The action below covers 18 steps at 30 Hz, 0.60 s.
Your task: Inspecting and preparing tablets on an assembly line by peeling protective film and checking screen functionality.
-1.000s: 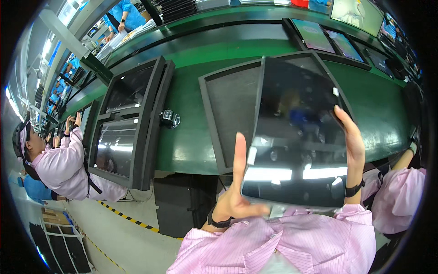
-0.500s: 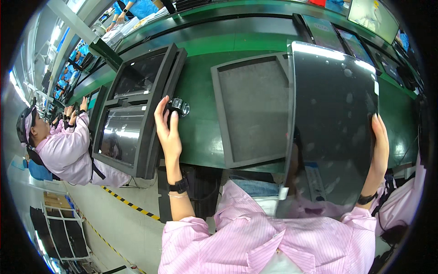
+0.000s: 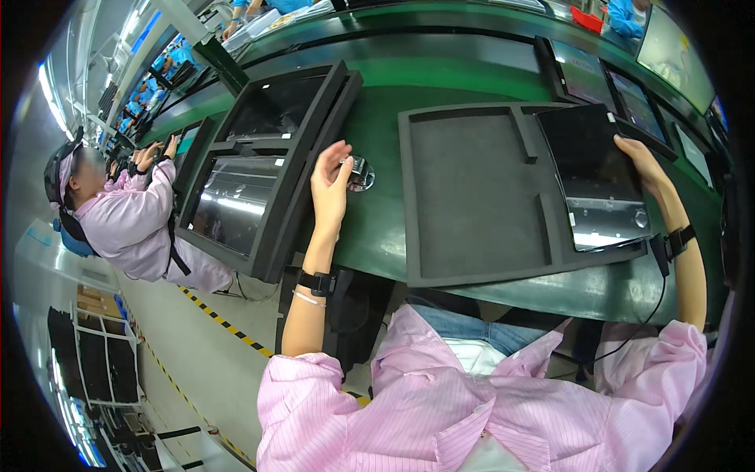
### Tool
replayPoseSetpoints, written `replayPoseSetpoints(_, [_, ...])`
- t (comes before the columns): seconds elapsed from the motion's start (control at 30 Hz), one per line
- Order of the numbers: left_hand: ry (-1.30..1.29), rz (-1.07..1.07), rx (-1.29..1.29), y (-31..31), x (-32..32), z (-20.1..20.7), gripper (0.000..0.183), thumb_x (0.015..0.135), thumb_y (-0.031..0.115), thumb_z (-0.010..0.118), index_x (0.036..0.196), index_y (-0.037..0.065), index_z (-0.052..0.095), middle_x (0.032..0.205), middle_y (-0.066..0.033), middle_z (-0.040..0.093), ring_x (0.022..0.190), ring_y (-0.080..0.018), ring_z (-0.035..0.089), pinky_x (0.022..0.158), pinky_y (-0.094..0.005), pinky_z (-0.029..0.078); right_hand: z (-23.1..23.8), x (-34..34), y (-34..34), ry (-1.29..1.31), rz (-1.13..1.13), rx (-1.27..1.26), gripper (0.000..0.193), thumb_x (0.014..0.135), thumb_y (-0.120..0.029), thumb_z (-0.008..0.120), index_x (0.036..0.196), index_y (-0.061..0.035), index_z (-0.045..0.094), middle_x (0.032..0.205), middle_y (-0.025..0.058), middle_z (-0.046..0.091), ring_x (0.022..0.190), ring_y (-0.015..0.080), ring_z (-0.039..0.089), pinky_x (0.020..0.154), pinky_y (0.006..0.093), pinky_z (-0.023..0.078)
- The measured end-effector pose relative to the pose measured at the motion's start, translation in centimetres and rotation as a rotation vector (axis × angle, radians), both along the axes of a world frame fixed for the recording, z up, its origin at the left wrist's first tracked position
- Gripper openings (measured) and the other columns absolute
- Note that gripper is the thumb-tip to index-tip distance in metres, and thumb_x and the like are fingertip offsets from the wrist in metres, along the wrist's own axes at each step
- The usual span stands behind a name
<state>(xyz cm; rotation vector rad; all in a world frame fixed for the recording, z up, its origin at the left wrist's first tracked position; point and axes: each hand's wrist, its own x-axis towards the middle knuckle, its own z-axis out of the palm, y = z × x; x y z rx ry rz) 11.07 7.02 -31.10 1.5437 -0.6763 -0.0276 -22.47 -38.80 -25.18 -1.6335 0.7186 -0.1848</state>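
My right hand (image 3: pixel 641 160) pinches the upper right edge of a glossy black display panel (image 3: pixel 594 177) with small white tabs. The panel is over the right side of a dark grey foam tray (image 3: pixel 480 271), its lower edge near the tray's front rim; I cannot tell whether it lies fully flat. The tray's wide left recess holds nothing. My left hand (image 3: pixel 330 185) curls its fingers and thumb against a small black-and-silver tool (image 3: pixel 359 167) with a shiny round disc, just right of the stacked trays.
Stacked foam trays (image 3: pixel 295 197) holding two dark panels stand at the left of the green bench (image 3: pixel 377 236). Screens (image 3: pixel 582 71) line the bench's far right. A co-worker in pink (image 3: pixel 130 208) is at the left. A cable (image 3: pixel 657 299) hangs by my right wrist.
The panel has gone from upright in front of me to over the tray's right side, my right hand still at its edge. My left hand stays beside the small tool. The view has shifted.
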Motion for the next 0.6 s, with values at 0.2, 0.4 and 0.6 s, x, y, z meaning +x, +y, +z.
replayPoseSetpoints(0.2, [0.167,-0.074,0.063,-0.4,-0.1,-0.7,0.034,0.100,0.031,0.040,0.102,0.006,0.063,0.091,-0.0001,0.063,0.071,-0.0038,0.053,0.060,-0.0180,0.041,1.1,1.5,2.3,0.041,0.009,-1.075,0.045,0.084,-0.027,0.067,0.112,0.0076,0.060,0.098,0.0182,0.065,0.086,0.0223,0.063,0.081,0.0314,0.048])
replayPoseSetpoints(0.4, [0.070,-0.095,0.128,-1.7,-1.7,-1.0,0.036,0.101,0.031,0.031,0.097,0.010,0.059,0.081,0.0017,0.061,0.061,-0.0022,0.050,0.049,-0.0155,0.035,3.0,0.1,6.4,0.085,-0.013,-0.998,0.039,0.086,-0.025,0.065,0.115,0.0005,0.060,0.113,0.0167,0.063,0.106,0.0297,0.059,0.090,0.0351,0.045])
replayPoseSetpoints(0.6, [0.158,-0.037,0.026,-1.7,-1.7,-1.6,0.031,0.100,0.026,0.035,0.091,0.004,0.055,0.100,-0.0019,0.050,0.071,-0.0065,0.055,0.056,-0.0189,0.042,2.6,-1.8,8.4,0.133,0.010,-1.062,0.038,0.086,-0.022,0.064,0.116,0.0008,0.059,0.115,0.0196,0.061,0.110,0.0343,0.057,0.096,0.0382,0.042])
